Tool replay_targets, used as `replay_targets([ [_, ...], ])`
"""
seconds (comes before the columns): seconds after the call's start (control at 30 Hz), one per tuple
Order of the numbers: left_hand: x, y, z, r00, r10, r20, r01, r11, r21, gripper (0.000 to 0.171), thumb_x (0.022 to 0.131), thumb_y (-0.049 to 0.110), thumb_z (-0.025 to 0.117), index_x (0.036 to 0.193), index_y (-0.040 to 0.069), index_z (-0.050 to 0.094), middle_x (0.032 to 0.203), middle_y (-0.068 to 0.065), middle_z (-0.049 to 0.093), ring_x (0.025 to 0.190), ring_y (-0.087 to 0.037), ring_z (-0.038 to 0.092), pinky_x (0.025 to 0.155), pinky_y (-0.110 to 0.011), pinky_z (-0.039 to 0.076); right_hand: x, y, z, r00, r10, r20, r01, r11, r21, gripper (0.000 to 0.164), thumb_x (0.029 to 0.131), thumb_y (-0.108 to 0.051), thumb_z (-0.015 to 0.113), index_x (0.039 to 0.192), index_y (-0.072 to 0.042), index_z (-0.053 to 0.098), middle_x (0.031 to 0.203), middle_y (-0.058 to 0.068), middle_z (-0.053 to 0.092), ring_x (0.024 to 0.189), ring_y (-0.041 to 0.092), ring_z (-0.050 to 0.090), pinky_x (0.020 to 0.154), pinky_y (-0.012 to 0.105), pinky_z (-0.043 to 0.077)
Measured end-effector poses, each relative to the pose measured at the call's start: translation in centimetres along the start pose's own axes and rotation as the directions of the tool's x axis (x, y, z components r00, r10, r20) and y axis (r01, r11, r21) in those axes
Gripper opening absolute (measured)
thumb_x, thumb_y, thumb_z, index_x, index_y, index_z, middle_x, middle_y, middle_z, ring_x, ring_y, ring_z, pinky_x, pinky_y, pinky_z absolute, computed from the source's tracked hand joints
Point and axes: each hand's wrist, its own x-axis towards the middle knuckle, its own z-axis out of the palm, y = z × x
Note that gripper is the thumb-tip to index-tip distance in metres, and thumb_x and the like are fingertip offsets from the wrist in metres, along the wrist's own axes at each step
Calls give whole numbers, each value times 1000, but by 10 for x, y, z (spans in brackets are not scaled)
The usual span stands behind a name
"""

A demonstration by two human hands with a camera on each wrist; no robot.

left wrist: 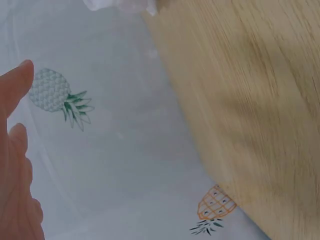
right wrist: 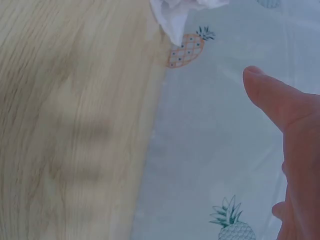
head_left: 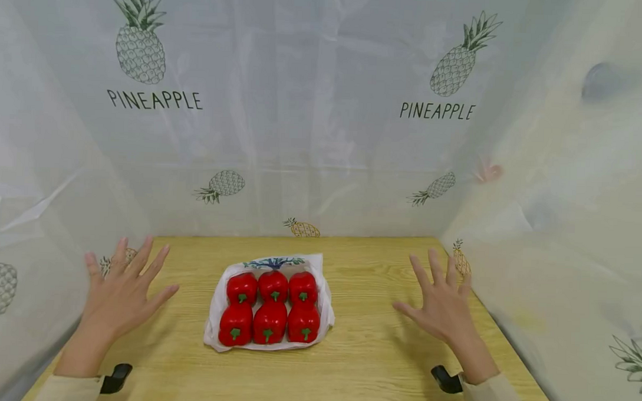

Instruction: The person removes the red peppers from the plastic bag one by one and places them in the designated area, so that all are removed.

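Note:
Several red bell peppers with green stems sit in two rows on a white cloth or bag with a blue print at its far side. To their left, my left hand hovers with its fingers spread, holding nothing. My right hand is spread in the same way on the other side, apart from the peppers and also bare of any object. In the left wrist view the thumb shows at the left edge; the right wrist view has the other thumb at the right.
A wood-grain table lies under both hands. White sheets printed with pineapples hang behind it as a back curtain and along both sides, close to the table's edges. A dark strap piece shows at the left wrist.

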Motion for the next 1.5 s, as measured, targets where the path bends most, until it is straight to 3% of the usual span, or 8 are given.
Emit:
replay_targets([
  [0.4,12,14,5,999,33,-15,-34,998,-47,101,99,64,62,172,32,0,179,-3,-12,161,-47,-12,111,-87,-16,15,-20,-3,999,-46,-10,47,997,57,109,86,-69,77,171,-26,23,176,19,15,157,58,11,111,90,16],
  [0.47,15,16,6,999,43,-24,-44,998,-53,101,99,64,62,172,31,1,179,-5,-10,161,-49,-9,112,-89,-10,18,-23,-3,999,-54,-10,54,996,66,110,86,-68,78,170,-24,24,176,19,14,157,58,14,111,89,18],
  [0.6,20,20,11,998,59,-34,-62,993,-100,100,100,63,62,172,28,2,180,-8,-5,162,-49,-4,109,-93,1,23,-30,-3,998,-65,-4,65,992,107,109,87,-65,79,170,-22,24,177,19,14,156,58,17,112,87,22],
  [0.73,21,25,16,998,65,-20,-68,980,-187,98,102,60,61,172,26,3,179,-9,-5,161,-50,-2,110,-92,-2,27,-37,-1,997,-82,-4,82,985,152,109,87,-62,80,170,-21,24,176,21,16,156,57,18,114,84,23],
  [0.83,21,30,18,998,60,9,-56,966,-253,97,103,58,61,172,25,3,179,-9,-6,160,-54,3,111,-92,4,30,-41,1,995,-99,-13,100,979,177,108,87,-60,81,170,-18,26,175,22,17,156,57,19,114,84,25],
  [1.27,26,40,29,995,33,95,18,871,-491,93,107,48,62,172,28,-2,179,-7,-5,159,-54,10,104,-90,26,40,-57,8,993,-113,22,105,966,238,108,88,-61,80,171,-22,22,178,16,12,157,54,19,112,83,31],
  [1.33,26,42,33,994,33,100,27,843,-538,93,107,46,63,171,29,-2,179,-6,-5,159,-54,12,105,-90,26,41,-60,9,993,-113,32,101,961,257,108,88,-61,80,171,-23,22,178,14,11,158,53,18,110,84,33],
  [1.5,26,44,41,996,48,72,13,744,-668,93,106,32,68,172,27,3,179,-10,-3,158,-55,13,111,-86,25,42,-68,9,992,-118,43,99,946,308,107,89,-57,82,171,-22,23,179,12,10,157,51,23,105,84,39],
])
